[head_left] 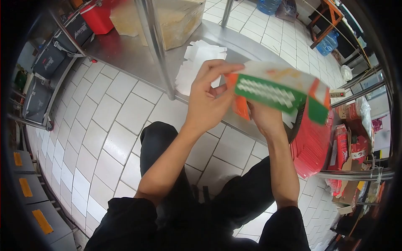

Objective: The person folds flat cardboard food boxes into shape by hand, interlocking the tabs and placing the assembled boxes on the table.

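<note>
Extending over right hand (pixel 267 119): printed carton (pixel 274 94)

A green, orange and white carton (pixel 270 94) tilts midair, flaps (pixel 318 110) loose.

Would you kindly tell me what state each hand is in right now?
Left hand: fingers curled, holding the printed carton at its orange end.
Right hand: partly behind the carton, fingers hidden; grip cannot be told.

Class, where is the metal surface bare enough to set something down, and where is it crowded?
Bare patches of the metal surface: left of the post, before the red box and yellowish box; and beyond the white cardboard, right of the yellowish box. The right is crowded by the held printed carton and the red pack.
</note>
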The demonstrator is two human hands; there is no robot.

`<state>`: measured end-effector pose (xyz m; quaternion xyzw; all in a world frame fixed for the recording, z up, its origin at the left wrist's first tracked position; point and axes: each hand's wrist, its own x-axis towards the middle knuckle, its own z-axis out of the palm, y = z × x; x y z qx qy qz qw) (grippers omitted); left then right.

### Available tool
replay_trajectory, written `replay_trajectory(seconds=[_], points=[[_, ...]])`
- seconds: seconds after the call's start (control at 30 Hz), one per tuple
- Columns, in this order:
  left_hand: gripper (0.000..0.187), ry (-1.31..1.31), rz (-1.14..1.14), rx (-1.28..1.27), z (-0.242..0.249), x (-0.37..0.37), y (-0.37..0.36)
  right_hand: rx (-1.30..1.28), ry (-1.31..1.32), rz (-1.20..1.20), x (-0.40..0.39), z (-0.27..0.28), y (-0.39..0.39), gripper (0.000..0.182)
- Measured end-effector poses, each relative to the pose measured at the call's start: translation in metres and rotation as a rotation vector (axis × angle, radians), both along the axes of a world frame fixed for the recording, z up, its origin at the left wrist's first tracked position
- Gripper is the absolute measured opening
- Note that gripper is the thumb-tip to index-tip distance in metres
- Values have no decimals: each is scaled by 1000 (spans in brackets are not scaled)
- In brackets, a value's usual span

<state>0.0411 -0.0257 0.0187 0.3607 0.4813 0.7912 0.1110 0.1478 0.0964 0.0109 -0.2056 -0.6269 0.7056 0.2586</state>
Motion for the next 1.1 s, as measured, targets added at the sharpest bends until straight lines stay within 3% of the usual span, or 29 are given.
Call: replay_trajectory(seconds=[0.03, 0.07, 0.13, 0.2, 0.27, 0.3, 0.37, 0.43, 0.47, 0.53, 0.57, 0.6, 0.67, 0.77, 0.87, 0.9, 0.97, 1.03, 1.07, 1.1], points=[[34, 8, 38, 3, -1, 1, 1, 166, -156, 95, -4, 23, -11, 21], [34, 7, 37, 5, -4, 0, 3, 169, -157, 94, -7, 22, -10, 21], [31, -86, 120, -111, -11, -2, 5, 327, -40, 410, -12, 18, -11, 25], [30, -128, 148, -131, -6, 3, 6, 347, -85, 426, -11, 21, -19, 27], [31, -173, 175, -151, -2, 4, 5, 759, -99, 266, -12, 22, -20, 24], [33, -174, 195, -163, -2, 1, 5, 758, -99, 265, -12, 23, -19, 24], [36, -172, 214, -175, -1, -3, 2, 1039, 52, -360, -15, 26, -16, 24], [40, -162, 188, -262, -1, -6, -2, 1053, 316, -751, -19, 30, -4, 27], [40, -162, 190, -261, 1, -6, -3, 1054, 318, -750, -19, 33, 1, 27], [41, -163, 112, -369, 7, -4, -5, 671, 313, -660, -13, 41, 10, 33], [41, -165, 109, -370, 6, -3, -5, 395, 61, -502, -1, 49, 12, 39], [40, -114, 88, -278, 6, -3, -5, 396, 60, -506, 0, 44, 20, 39], [39, -63, 66, -185, 6, -3, -5, -184, 208, -202, -1, 32, 34, 43], [39, -15, 52, -230, 7, -9, -9, -382, 241, -52, -2, 44, 26, 42], [39, -142, 9, -293, 2, -14, -5, -396, 360, 11, -2, 46, 26, 37], [40, -48, 247, -254, -5, -17, 3, -398, 362, 5, -1, 44, 27, 37], [40, 51, 475, -213, -13, -19, 7, -418, 435, 92, 1, 36, 31, 31], [40, 435, 986, -260, -10, -21, 2, -313, 415, 76, -2, 28, 27, 26], [40, 435, 987, -259, -8, -21, -1, -208, 392, 65, -5, 26, 23, 21], [35, 479, 807, -258, -7, -22, -4, -208, 394, 67, -7, 26, 18, 21]])
